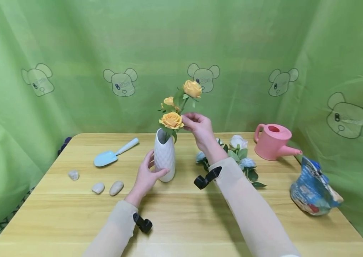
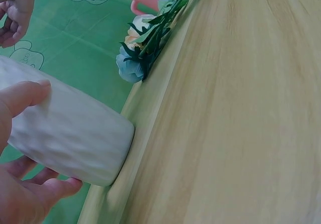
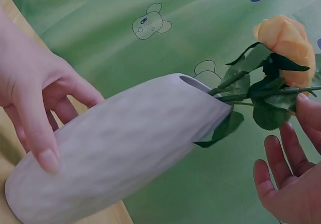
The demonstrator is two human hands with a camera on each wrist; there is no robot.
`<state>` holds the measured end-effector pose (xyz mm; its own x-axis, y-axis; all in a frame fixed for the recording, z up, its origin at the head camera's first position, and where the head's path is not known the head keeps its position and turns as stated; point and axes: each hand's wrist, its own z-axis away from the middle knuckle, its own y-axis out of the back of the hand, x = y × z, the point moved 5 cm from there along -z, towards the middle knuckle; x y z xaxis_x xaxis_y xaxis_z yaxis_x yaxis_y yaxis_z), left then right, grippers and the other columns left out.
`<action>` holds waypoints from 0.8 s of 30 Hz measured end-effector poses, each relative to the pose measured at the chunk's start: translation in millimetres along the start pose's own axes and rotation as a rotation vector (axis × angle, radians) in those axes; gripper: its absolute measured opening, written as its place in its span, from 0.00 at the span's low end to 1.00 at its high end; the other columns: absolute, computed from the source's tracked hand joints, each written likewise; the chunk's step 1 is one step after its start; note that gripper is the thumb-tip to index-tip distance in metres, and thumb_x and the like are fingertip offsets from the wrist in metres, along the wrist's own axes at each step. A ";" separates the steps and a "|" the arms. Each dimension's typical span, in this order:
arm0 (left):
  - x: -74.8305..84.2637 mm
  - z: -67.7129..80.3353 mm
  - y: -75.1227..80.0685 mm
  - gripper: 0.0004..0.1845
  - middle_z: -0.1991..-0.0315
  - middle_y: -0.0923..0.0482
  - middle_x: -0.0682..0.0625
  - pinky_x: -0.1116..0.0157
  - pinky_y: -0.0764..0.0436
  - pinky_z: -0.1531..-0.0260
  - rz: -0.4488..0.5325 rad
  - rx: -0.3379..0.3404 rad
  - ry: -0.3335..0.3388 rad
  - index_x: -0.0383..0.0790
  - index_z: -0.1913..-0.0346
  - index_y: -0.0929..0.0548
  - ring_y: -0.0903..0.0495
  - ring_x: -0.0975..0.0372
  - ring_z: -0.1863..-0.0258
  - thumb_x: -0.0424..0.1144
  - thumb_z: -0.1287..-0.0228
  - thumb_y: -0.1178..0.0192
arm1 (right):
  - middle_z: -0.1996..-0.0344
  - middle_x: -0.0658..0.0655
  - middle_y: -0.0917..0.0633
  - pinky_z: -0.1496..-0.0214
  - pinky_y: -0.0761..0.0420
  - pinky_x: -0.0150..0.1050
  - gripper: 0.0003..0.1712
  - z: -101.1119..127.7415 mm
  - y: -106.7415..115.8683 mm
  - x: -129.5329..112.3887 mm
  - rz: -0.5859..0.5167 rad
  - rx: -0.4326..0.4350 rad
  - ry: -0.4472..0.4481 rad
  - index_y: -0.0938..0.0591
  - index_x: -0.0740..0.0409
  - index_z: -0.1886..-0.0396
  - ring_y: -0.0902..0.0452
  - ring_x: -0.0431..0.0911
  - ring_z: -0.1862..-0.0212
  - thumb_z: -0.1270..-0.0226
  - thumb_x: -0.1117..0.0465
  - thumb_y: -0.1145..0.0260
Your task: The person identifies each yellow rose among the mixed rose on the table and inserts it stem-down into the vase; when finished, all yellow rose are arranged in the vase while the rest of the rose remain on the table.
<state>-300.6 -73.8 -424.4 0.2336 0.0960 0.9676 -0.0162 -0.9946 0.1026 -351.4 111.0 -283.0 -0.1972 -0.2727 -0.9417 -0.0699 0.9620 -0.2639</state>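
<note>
A white vase (image 1: 164,157) with a dimpled surface stands upright on the table. My left hand (image 1: 147,175) grips its lower part, thumb on the near side and fingers round the left; the left wrist view shows the thumb (image 2: 31,94) on the wall. Several yellow roses (image 1: 172,120) rise from the vase's slanted mouth. Above the rim, my right hand (image 1: 199,128) pinches a rose stem between thumb and fingertips. In the right wrist view, green stems (image 3: 241,96) run into the mouth, below a yellow rose (image 3: 287,48). The stem ends are hidden inside the vase.
White and blue flowers (image 1: 239,153) lie right of the vase, partly behind my right forearm. Farther right are a pink watering can (image 1: 272,141) and a crumpled blue bag (image 1: 314,189). Leftward lie a light blue trowel (image 1: 112,155) and several stones (image 1: 116,188). Green curtain surrounds the table.
</note>
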 end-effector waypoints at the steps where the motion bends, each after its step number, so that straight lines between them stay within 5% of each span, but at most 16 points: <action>1: 0.4 0.1 0.0 0.44 0.40 0.32 0.45 0.57 0.27 0.45 -0.002 0.000 0.000 0.50 0.33 0.37 0.31 0.52 0.44 0.33 0.54 0.27 | 0.69 0.53 0.19 0.57 0.20 0.37 0.04 1.3 1.6 -0.9 -0.004 -0.008 0.004 0.19 0.56 0.69 0.23 0.42 0.67 0.41 0.70 0.35; 7: 0.0 0.4 0.3 0.44 0.40 0.33 0.45 0.56 0.28 0.44 0.000 -0.004 -0.010 0.49 0.33 0.37 0.31 0.52 0.44 0.34 0.54 0.27 | 0.65 0.54 0.19 0.54 0.20 0.39 0.11 15.9 23.8 -9.6 0.016 -0.046 0.012 0.20 0.61 0.58 0.21 0.45 0.64 0.42 0.66 0.33; 14: 2.9 -0.8 1.9 0.44 0.39 0.33 0.44 0.55 0.27 0.45 0.001 0.008 -0.025 0.48 0.33 0.37 0.31 0.51 0.44 0.33 0.54 0.27 | 0.65 0.56 0.18 0.52 0.20 0.43 0.20 37.2 77.0 -9.1 0.157 -0.029 -0.006 0.23 0.67 0.51 0.21 0.47 0.63 0.41 0.63 0.32; 24: 2.8 -0.7 1.7 0.43 0.41 0.31 0.44 0.55 0.28 0.45 0.002 0.016 0.010 0.49 0.35 0.35 0.30 0.52 0.44 0.36 0.56 0.26 | 0.60 0.58 0.18 0.55 0.19 0.45 0.25 75.0 147.7 30.0 0.449 0.014 -0.189 0.28 0.69 0.45 0.20 0.50 0.61 0.37 0.58 0.35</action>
<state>-300.7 -75.2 -421.3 0.2238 0.0948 0.9700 -0.0012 -0.9952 0.0975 -294.3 245.9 -365.9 -0.0235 0.1749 -0.9843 -0.0057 0.9845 0.1751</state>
